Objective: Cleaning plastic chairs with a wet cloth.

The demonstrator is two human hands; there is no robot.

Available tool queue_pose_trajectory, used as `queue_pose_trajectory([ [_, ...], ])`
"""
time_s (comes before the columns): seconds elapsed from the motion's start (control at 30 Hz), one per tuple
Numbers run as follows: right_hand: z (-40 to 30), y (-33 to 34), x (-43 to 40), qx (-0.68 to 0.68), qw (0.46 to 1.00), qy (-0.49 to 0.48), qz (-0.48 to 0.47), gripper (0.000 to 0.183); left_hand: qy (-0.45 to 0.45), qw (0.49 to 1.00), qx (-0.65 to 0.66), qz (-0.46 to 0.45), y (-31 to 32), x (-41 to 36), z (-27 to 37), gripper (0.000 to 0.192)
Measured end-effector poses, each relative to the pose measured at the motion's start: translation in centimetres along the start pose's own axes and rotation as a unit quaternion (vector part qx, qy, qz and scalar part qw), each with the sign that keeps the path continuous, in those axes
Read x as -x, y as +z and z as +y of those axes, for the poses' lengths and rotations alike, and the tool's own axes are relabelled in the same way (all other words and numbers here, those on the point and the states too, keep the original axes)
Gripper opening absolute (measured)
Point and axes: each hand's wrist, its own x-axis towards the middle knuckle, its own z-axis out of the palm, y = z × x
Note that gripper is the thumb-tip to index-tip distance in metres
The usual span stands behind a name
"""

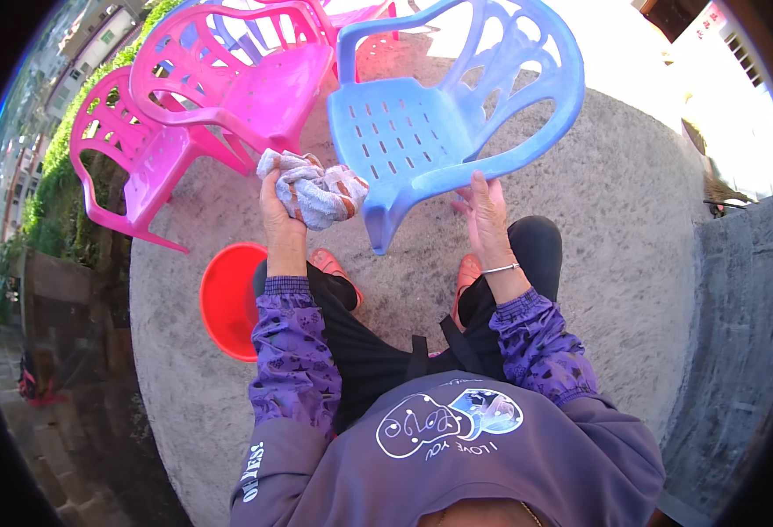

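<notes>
My left hand point(282, 214) grips a bunched cloth point(320, 191), white with orange-brown stripes. It hangs in the air left of a blue plastic armchair point(400, 125) with a slotted seat and an openwork back. The chair is turned so its back points to the right. My right hand point(488, 217) holds the near armrest point(472, 170), thumb on top and fingers partly hidden beneath. A bracelet circles that wrist. Beside my left forearm stands a red plastic basin point(228, 303), its right side covered by my sleeve and leg.
Pink plastic armchairs point(274, 92) point(156, 158) crowd the upper left, near the concrete floor's edge. Greenery point(64, 197) lies beyond that edge. A grey low wall point(735, 296) runs along the right. My feet in orange-pink sandals point(337, 270) flank the space below the chair.
</notes>
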Motion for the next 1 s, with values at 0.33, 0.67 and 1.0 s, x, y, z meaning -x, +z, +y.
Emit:
queue_pose_trajectory([
  [0.33, -0.2, 3.8, -6.5, -0.259, 0.955, -0.005, 0.145, 0.058, 0.019, 0.991, -0.097, 0.092, 0.0, -1.1, -3.7, 0.031],
  [0.67, -7.3, -1.9, -18.6, -0.218, 0.974, -0.047, 0.029, 0.012, -0.003, 0.980, -0.179, 0.090, 1.9, -1.5, -3.1, 0.032],
  [1.0, -10.8, -13.8, -24.5, 0.027, 0.998, 0.001, 0.065, 0.027, -0.035, 0.975, -0.216, 0.036, 2.7, -1.1, -4.0, 0.031],
])
